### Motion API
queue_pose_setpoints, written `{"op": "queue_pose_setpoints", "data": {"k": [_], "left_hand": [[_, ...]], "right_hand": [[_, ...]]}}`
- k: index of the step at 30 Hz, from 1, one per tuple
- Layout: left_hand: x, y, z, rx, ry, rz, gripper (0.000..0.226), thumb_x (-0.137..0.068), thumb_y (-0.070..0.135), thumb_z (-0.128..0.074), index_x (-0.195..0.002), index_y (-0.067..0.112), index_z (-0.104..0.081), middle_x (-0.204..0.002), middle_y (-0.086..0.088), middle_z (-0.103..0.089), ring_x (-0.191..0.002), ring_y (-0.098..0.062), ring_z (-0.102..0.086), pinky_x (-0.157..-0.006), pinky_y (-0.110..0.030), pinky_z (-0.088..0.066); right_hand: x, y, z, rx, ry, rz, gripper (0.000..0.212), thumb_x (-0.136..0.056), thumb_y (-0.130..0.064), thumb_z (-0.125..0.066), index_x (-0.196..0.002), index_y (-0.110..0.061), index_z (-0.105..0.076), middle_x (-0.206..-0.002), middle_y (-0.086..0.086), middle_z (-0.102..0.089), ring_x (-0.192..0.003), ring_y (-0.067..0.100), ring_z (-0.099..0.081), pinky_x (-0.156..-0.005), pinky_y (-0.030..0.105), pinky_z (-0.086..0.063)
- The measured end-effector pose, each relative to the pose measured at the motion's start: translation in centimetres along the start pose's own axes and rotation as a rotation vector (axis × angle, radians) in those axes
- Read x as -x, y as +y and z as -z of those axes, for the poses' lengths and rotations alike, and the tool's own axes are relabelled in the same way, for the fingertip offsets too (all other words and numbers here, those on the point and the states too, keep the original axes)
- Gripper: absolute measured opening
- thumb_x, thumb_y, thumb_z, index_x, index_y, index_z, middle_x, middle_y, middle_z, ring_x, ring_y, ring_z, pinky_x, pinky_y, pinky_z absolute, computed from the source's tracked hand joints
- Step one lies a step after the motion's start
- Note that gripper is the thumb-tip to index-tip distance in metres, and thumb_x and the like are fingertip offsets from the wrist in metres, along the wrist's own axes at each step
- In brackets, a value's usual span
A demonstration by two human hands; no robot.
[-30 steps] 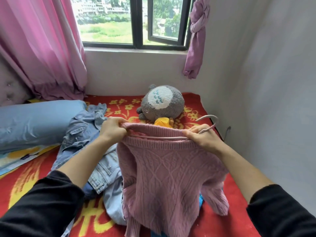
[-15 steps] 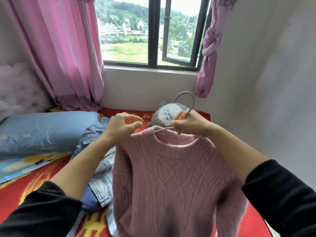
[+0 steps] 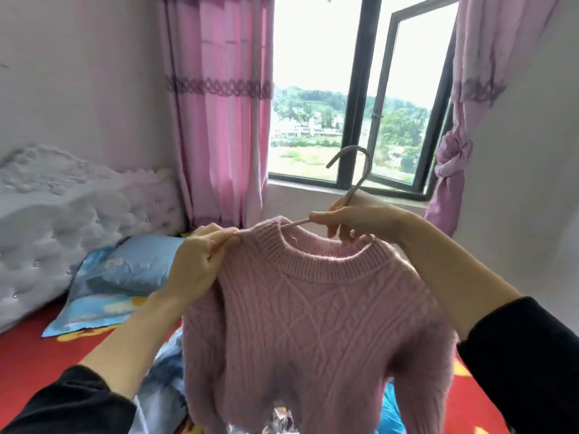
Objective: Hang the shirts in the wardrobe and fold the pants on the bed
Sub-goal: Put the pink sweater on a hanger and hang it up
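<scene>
The view has tipped up since half a second ago: more window [image 3: 354,98] shows, and the plush toy is gone. The left hand [image 3: 200,264], open before, now pinches the sweater [image 3: 316,321] shoulder at 9 o'clock. The right hand [image 3: 354,219] grips the hanger [image 3: 351,180] at 12 o'clock, fingers curled shut. The sweater hangs long-way down over the bed [image 3: 37,364]; the hook points to 10 o'clock.

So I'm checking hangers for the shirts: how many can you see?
1: the hanger inside the pink sweater, gripped by the right hand. Others may be out of view.
</scene>
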State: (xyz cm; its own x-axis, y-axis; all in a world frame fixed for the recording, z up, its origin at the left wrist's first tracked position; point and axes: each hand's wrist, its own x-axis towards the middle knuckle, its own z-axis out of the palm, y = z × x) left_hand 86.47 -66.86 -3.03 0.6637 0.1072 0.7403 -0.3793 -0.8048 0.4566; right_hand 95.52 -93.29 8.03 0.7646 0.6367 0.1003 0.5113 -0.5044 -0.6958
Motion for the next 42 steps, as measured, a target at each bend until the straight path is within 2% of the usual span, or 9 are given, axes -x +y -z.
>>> {"op": "queue_pose_setpoints", "data": {"k": [7,11,15,20,27,32,36,39,42], "left_hand": [[3.7,3.4,7.8,-0.254,0.214,-0.053,0.022,-0.092,0.021,-0.055,-0.104,0.012,-0.072,-0.099,0.004,-0.069,-0.096,-0.011,-0.059,-0.089,-0.016,-0.04],[9.0,2.5,14.0,-0.338,0.186,0.172,0.02,-0.089,0.015,-0.066,-0.108,0.018,-0.072,-0.112,0.006,-0.068,-0.11,-0.016,-0.06,-0.097,-0.021,-0.039],[12.0,2.9,19.0,-0.41,0.073,0.42,0.05,-0.086,0.045,-0.063,-0.135,0.039,-0.049,-0.129,0.012,-0.059,-0.122,-0.011,-0.052,-0.1,-0.026,-0.038],[17.2,1.8,26.0,-0.564,0.108,0.472,0.029,-0.094,0.037,-0.052,-0.121,0.031,-0.06,-0.106,-0.002,-0.07,-0.099,-0.026,-0.064,-0.081,-0.035,-0.048],[27.4,0.0,39.6,-0.613,0.191,0.695,0.018,-0.091,0.031,-0.057,-0.107,0.036,-0.064,-0.101,0.006,-0.072,-0.095,-0.02,-0.066,-0.081,-0.039,-0.052],[33.4,0.1,48.2,-0.664,0.277,0.691,0.016,-0.092,0.028,-0.055,-0.095,0.043,-0.058,-0.089,0.019,-0.066,-0.085,-0.009,-0.063,-0.069,-0.023,-0.046],[38.2,0.2,54.8,-0.772,0.364,0.792,0.026,-0.09,0.024,-0.057,-0.113,0.036,-0.057,-0.109,0.014,-0.062,-0.103,-0.012,-0.058,-0.088,-0.041,-0.05],[40.8,0.9,58.5,-1.078,0.493,0.61,0.04,-0.083,0.022,-0.061,-0.121,0.028,-0.051,-0.116,0.007,-0.052,-0.107,-0.011,-0.046,-0.084,-0.032,-0.048],[41.7,1.0,60.0,-1.162,0.218,0.525,0.039,-0.085,0.038,-0.056,-0.123,0.031,-0.051,-0.107,0.01,-0.057,-0.096,-0.009,-0.055,-0.08,-0.026,-0.05]], "right_hand": [[-2.7,-6.2,-4.2,0.069,0.067,0.226,0.043,-0.078,-0.047,-0.073,-0.053,-0.014,-0.062,-0.04,-0.01,-0.049,-0.037,0.0,-0.04,-0.04,0.012,-0.035],[-3.8,-8.7,-9.0,-0.003,0.042,0.278,0.035,-0.075,-0.043,-0.077,-0.059,-0.014,-0.068,-0.047,-0.01,-0.055,-0.045,0.002,-0.048,-0.045,0.014,-0.039],[-3.6,-14.3,-15.0,-0.091,-0.104,0.382,0.029,-0.077,-0.02,-0.079,-0.054,-0.016,-0.062,-0.037,-0.016,-0.052,-0.036,-0.006,-0.047,-0.038,0.007,-0.033],[-2.8,-22.7,-21.4,-0.066,-0.189,0.527,0.03,-0.075,-0.02,-0.078,-0.061,-0.002,-0.058,-0.054,-0.002,-0.05,-0.053,0.009,-0.044,-0.055,0.026,-0.038],[-0.1,-33.9,-32.7,-0.073,-0.373,0.631,0.024,-0.083,-0.016,-0.072,-0.063,-0.006,-0.066,-0.055,-0.003,-0.063,-0.044,-0.001,-0.046,-0.049,0.016,-0.037],[2.0,-42.1,-41.5,-0.126,-0.449,0.705,0.022,-0.085,-0.009,-0.067,-0.063,-0.008,-0.066,-0.064,0.005,-0.066,-0.05,0.004,-0.05,-0.056,0.022,-0.04],[4.1,-48.3,-48.4,-0.121,-0.501,0.774,0.019,-0.085,-0.012,-0.068,-0.067,-0.009,-0.069,-0.06,0.0,-0.067,-0.049,0.005,-0.051,-0.054,0.023,-0.042],[5.4,-53.1,-53.1,-0.159,-0.601,0.782,0.016,-0.086,-0.009,-0.065,-0.07,-0.008,-0.067,-0.059,0.001,-0.067,-0.043,0.005,-0.05,-0.042,0.019,-0.039],[6.7,-57.7,-56.8,-0.151,-0.664,0.813,0.017,-0.089,-0.01,-0.062,-0.079,0.002,-0.069,-0.071,0.014,-0.07,-0.051,0.018,-0.052,-0.044,0.024,-0.041]]}}
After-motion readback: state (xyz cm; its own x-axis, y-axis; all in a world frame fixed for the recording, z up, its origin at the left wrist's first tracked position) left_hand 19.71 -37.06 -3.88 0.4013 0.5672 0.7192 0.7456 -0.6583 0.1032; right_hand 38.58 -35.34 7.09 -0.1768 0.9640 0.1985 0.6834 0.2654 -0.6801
